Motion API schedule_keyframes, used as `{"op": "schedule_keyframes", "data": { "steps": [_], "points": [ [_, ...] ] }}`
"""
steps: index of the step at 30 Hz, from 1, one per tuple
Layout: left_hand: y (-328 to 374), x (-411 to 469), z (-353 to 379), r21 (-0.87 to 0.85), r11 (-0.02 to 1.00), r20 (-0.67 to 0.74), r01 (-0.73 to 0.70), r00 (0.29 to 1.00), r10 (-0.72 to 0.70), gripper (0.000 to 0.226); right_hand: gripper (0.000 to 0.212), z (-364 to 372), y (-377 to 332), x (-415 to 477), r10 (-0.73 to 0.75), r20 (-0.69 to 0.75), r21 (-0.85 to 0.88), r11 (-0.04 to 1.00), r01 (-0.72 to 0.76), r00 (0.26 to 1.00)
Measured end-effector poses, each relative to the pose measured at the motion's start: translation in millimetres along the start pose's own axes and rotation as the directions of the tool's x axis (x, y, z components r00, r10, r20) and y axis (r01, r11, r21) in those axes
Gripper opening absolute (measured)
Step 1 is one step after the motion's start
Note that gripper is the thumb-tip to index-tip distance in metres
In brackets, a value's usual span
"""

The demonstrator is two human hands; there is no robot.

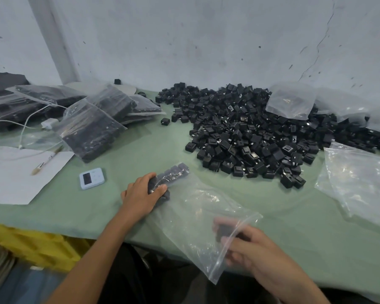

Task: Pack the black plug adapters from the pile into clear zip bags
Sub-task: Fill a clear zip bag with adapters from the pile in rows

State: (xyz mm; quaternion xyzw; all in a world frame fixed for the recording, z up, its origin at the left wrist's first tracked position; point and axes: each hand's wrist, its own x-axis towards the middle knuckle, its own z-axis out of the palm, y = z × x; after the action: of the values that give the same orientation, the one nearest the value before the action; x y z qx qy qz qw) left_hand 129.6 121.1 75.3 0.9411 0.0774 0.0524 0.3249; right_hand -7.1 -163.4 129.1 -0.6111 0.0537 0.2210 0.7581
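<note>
my left hand (140,195) grips plug adapters (173,174), likely rigid and light, through the limp zip bag (198,216); my blurred right hand (250,249) pinches an adapter (225,232) at its mouth.

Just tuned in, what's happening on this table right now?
A person is filling a clear zip bag. The left hand grips a row of adapters inside it through the plastic; the right hand, blurred, holds a black adapter at its mouth. A big pile sits behind; filled bags lie left.

text: none legible | timer (92,178) screen: dark, unreadable | paper sheet (13,172): no writing discernible
</note>
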Motion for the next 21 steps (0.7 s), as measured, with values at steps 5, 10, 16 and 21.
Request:
{"op": "schedule_keyframes", "data": {
  "steps": [5, 10, 16, 21],
  "points": [
    [1, -1, -1, -0.005, 1.000, 0.001, 0.003, 1.000, -0.003, 0.056, 0.042, 27, 1, 57, 0.027, 0.004, 0.490, 0.871, -0.026, 1.000],
    [2, -1, -1, -0.007, 1.000, -0.003, 0.000, 1.000, 0.000, 0.054, 0.020, 54, 1, 105, -0.015, -0.041, 0.136, 0.990, 0.020, 0.999],
    [3, -2, -1, -0.008, 1.000, -0.001, -0.002, 1.000, 0.002, 0.055, 0.007, 72, -4, 130, -0.359, -0.057, -0.385, 0.869, 0.312, 0.931],
    [4, -2, 0, -0.010, 1.000, 0.005, 0.004, 1.000, -0.004, 0.055, 0.018, 82, -2, 149, -0.396, -0.164, -0.446, 0.847, 0.290, 0.904]
  ]
}}
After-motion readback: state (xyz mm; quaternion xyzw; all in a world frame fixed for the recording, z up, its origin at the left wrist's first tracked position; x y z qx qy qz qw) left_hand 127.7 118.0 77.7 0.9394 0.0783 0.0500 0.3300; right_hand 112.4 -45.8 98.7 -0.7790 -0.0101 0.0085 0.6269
